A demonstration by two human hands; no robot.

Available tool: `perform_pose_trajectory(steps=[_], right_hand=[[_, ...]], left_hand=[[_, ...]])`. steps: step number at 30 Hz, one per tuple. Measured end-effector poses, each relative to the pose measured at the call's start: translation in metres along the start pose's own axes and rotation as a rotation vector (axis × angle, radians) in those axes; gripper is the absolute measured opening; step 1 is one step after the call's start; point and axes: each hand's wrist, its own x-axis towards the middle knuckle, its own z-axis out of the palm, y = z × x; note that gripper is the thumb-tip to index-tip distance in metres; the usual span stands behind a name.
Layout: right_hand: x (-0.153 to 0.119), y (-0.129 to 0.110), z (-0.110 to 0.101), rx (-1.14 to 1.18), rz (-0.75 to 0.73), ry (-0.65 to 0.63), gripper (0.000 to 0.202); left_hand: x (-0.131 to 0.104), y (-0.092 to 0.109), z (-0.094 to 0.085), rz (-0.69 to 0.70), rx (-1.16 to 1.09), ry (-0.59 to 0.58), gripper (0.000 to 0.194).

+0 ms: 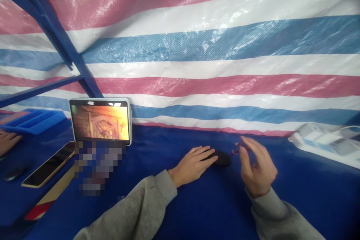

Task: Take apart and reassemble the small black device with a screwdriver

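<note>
My left hand (pixel 195 163) lies palm down with its fingers stretched out, their tips over the left edge of a flat, black, rounded object (pixel 223 158) on the blue table. What kind of object it is, I cannot make out. To its right, my right hand (pixel 258 167) is raised slightly, thumb and fingers pinched together. A small, thin purple piece (pixel 234 152) sticks out from the fingertips toward the black object; it is too blurred to name.
A tablet (pixel 101 120) playing a picture stands at the back left, near a phone (pixel 49 165) and a blue compartment tray (pixel 36 121). Another person's hand (pixel 8 141) shows at the left edge. White boxes (pixel 329 144) sit far right. Striped sheeting (pixel 225 45) hangs behind.
</note>
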Motion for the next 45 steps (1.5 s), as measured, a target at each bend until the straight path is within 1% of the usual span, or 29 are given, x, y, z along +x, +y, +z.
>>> perform_pose_trajectory(steps=[3, 5, 8, 15, 17, 21, 26, 28, 33, 38, 42, 45], right_hand=[[-0.0013, 0.0014, -0.0002, -0.023, 0.005, 0.012, 0.03], [-0.0015, 0.0016, -0.0005, -0.023, 0.014, -0.002, 0.028], [-0.0004, 0.0003, -0.0006, -0.002, 0.024, -0.024, 0.029], [-0.0004, 0.0012, 0.0007, -0.037, 0.035, 0.015, 0.025], [-0.0014, 0.0025, 0.0005, -0.033, 0.045, 0.005, 0.024], [-0.0035, 0.0023, 0.0013, 0.058, 0.063, -0.045, 0.028], [-0.0071, 0.0032, 0.005, 0.146, 0.153, 0.003, 0.023], [-0.0075, 0.0046, 0.0051, 0.133, 0.129, 0.012, 0.022], [-0.0053, 0.0056, 0.0022, 0.051, 0.067, -0.014, 0.022], [-0.004, 0.0029, 0.0016, -0.03, 0.066, -0.01, 0.024], [-0.0041, 0.0021, 0.0017, -0.047, 0.08, -0.024, 0.028], [-0.0039, 0.0024, 0.0017, -0.035, 0.081, -0.034, 0.028]], left_hand=[[0.0, 0.0, -0.0004, 0.001, -0.005, 0.002, 0.038], [0.0002, 0.0002, -0.0013, 0.0, -0.01, 0.006, 0.038], [0.0008, 0.0006, -0.0025, -0.002, -0.015, 0.014, 0.037], [0.0007, 0.0009, -0.0016, -0.001, -0.001, 0.003, 0.037], [0.0005, 0.001, -0.0014, -0.005, -0.002, 0.003, 0.037], [0.0004, 0.0008, -0.0016, -0.005, -0.006, 0.006, 0.038], [0.0, 0.0003, -0.001, -0.003, -0.004, 0.009, 0.038], [-0.0001, 0.0001, -0.0009, -0.001, -0.002, 0.01, 0.038], [0.0003, 0.0003, -0.0021, -0.003, -0.005, 0.001, 0.038], [0.0006, 0.0008, -0.0017, -0.01, -0.018, -0.001, 0.038], [0.0007, 0.0009, -0.0017, -0.007, -0.028, 0.008, 0.039], [0.0008, 0.0007, -0.0018, -0.011, -0.031, 0.009, 0.038]])
